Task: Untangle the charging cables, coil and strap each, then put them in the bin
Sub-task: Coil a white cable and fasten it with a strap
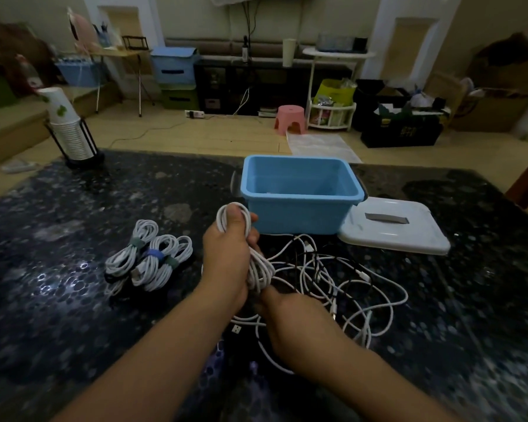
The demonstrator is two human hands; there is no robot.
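The left hand [226, 254] gripped a long white coil [250, 251] of charging cable upright, thumb hooked through its top loop, probably so the turns kept their shape. The right hand [290, 318] pinched the coil's lower end, apparently feeding slack from the loose tangle [345, 287] of thin white and black leads. Three strapped bundles [148, 258], soft-banded in green and blue, lay left on the speckled dark tabletop [58, 239]. The glossy blue plastic bin [299, 193] stood behind, seemingly empty, its white lid [393, 226] beside it.

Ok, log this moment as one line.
phase: coiling | left hand: grips white coil | right hand: at coil's lower end | strapped bundles: on table | bin: open
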